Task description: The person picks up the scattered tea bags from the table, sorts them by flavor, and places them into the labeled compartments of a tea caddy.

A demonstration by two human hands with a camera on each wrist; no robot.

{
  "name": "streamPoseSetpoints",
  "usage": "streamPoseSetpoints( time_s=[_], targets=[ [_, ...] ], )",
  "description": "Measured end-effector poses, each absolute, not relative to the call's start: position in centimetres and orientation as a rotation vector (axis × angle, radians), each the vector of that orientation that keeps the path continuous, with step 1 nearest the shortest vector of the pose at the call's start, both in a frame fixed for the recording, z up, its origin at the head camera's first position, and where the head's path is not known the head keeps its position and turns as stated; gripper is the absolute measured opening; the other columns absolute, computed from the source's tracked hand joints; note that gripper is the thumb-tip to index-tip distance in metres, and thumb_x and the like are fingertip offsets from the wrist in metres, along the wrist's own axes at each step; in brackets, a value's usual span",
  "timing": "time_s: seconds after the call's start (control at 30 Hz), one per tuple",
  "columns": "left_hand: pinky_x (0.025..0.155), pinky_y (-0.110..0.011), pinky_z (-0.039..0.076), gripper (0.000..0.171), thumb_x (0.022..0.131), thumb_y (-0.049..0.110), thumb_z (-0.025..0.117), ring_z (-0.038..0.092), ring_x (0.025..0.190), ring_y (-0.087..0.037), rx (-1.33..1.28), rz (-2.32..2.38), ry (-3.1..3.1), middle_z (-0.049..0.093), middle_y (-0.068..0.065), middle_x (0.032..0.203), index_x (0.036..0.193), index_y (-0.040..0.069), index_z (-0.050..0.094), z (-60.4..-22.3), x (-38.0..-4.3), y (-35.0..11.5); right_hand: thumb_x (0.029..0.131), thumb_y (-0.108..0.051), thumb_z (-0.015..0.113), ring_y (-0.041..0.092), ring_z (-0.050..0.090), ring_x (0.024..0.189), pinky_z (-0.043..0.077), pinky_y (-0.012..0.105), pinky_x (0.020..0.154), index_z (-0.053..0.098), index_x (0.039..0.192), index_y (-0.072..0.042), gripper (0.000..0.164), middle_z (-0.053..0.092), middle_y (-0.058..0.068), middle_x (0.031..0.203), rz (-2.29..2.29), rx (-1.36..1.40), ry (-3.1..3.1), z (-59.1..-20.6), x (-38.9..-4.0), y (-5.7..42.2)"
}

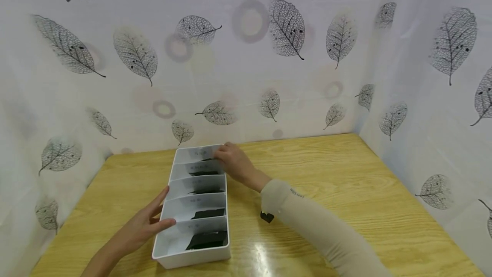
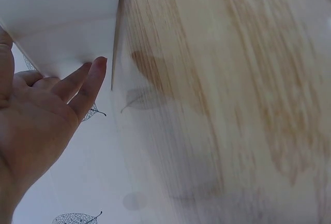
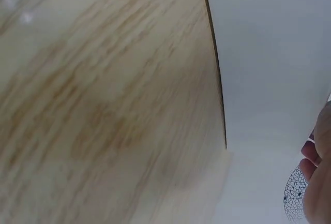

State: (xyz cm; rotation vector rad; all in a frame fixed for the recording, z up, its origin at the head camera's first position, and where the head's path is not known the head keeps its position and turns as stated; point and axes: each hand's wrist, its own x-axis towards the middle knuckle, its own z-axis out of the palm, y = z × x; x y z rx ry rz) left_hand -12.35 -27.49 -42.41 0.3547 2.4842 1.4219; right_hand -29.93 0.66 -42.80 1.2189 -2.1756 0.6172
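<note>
A long white divided box [image 1: 229, 236] stands lengthwise on the table, its compartments in a row, with dark flat pieces [image 1: 207, 240] inside. My left hand [image 1: 144, 225] rests along the box's left side, thumb over the rim. In the left wrist view, extended fingers [image 2: 93, 81] touch the outer wall. My right hand [image 1: 236, 161] is at the far right corner, its fingertips over the rim by the farthest compartment. Bent fingers [image 3: 309, 157] show beside the wall in the right wrist view; I cannot tell whether they hold anything.
The box stands on a wood-grain table [image 1: 307, 174]. Behind and beside it hangs a pale curtain [image 1: 246, 72] printed with leaves. Faint writing marks the compartment dividers. A small black object [image 1: 267, 216] shows under the right sleeve [image 1: 307, 217].
</note>
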Motion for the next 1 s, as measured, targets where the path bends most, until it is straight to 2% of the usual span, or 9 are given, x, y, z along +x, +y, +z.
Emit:
streamPoseSetpoints(
  time_s=[0.17, 0.33, 0.5, 0.63, 0.73, 0.8, 0.9, 1.0],
  targets=[
    [0.095, -0.041, 0.054, 0.093, 0.102, 0.019, 0.068, 0.04, 0.138, -0.058, 0.33, 1.417, 2.483, 0.007, -0.034, 0.166, 0.166, 0.004, 0.002, -42.2, -12.4, -27.4, 0.092, 0.005, 0.069, 0.022, 0.063, 0.087, 0.052, 0.032, 0.077, 0.081, 0.099, -0.01, 0.019, 0.077, 0.003, 0.096, 0.522, 1.183, -2.253, -42.8, -30.1, 0.6],
    [0.096, -0.043, 0.055, 0.093, 0.102, 0.02, 0.068, 0.039, 0.138, -0.058, 0.327, 1.405, 2.481, 0.006, -0.034, 0.166, 0.166, 0.005, 0.001, -42.1, -12.6, -27.4, 0.088, 0.012, 0.064, 0.023, 0.064, 0.09, 0.054, 0.034, 0.079, 0.08, 0.102, -0.008, 0.03, 0.077, 0.004, 0.1, 0.456, 1.139, -2.363, -42.3, -30.0, 0.4],
    [0.097, -0.042, 0.054, 0.094, 0.102, 0.022, 0.068, 0.039, 0.139, -0.057, 0.326, 1.393, 2.484, 0.007, -0.033, 0.167, 0.166, 0.005, 0.002, -42.1, -12.8, -27.3, 0.087, 0.012, 0.063, 0.025, 0.064, 0.096, 0.053, 0.033, 0.086, 0.079, 0.107, -0.007, 0.032, 0.077, 0.005, 0.104, 0.437, 1.124, -2.459, -41.7, -29.7, 0.6],
    [0.096, -0.041, 0.054, 0.094, 0.101, 0.024, 0.07, 0.044, 0.137, -0.054, 0.324, 1.348, 2.523, 0.01, -0.032, 0.167, 0.166, 0.006, 0.005, -42.1, -13.1, -27.6, 0.09, 0.009, 0.064, 0.027, 0.063, 0.103, 0.051, 0.034, 0.094, 0.078, 0.11, -0.004, 0.028, 0.076, 0.007, 0.107, 0.501, 1.134, -2.501, -41.5, -29.5, 0.8],
    [0.095, -0.044, 0.055, 0.094, 0.1, 0.027, 0.071, 0.047, 0.136, -0.053, 0.328, 1.291, 2.572, 0.013, -0.03, 0.167, 0.166, 0.007, 0.008, -42.2, -13.1, -27.9, 0.096, 0.002, 0.064, 0.031, 0.063, 0.111, 0.048, 0.038, 0.102, 0.074, 0.117, -0.001, 0.023, 0.075, 0.011, 0.112, 0.543, 1.168, -2.512, -41.4, -29.2, 0.8],
    [0.094, -0.045, 0.055, 0.093, 0.1, 0.029, 0.071, 0.049, 0.134, -0.051, 0.325, 1.255, 2.596, 0.016, -0.03, 0.167, 0.167, 0.008, 0.01, -42.1, -13.0, -28.2, 0.101, -0.006, 0.064, 0.033, 0.061, 0.119, 0.046, 0.041, 0.107, 0.069, 0.126, 0.0, 0.026, 0.072, 0.013, 0.121, 0.557, 1.181, -2.55, -41.2, -28.9, 0.9],
    [0.09, -0.039, 0.057, 0.093, 0.099, 0.03, 0.073, 0.059, 0.125, -0.046, 0.328, 1.225, 2.623, 0.023, -0.031, 0.164, 0.166, 0.006, 0.013, -41.9, -12.9, -28.5, 0.106, -0.022, 0.062, 0.036, 0.052, 0.134, 0.039, 0.044, 0.114, 0.057, 0.141, 0.0, 0.042, 0.061, 0.018, 0.14, 0.579, 1.17, -2.655, -40.9, -28.3, 1.0],
    [0.085, -0.032, 0.056, 0.09, 0.099, 0.03, 0.073, 0.061, 0.123, -0.042, 0.367, 1.207, 2.671, 0.031, -0.031, 0.161, 0.165, 0.003, 0.018, -41.6, -12.9, -28.7, 0.108, -0.037, 0.057, 0.038, 0.04, 0.145, 0.031, 0.048, 0.12, 0.044, 0.153, -0.002, 0.058, 0.045, 0.023, 0.156, 0.577, 1.125, -2.764, -40.5, -27.8, 1.2]
  ],
)
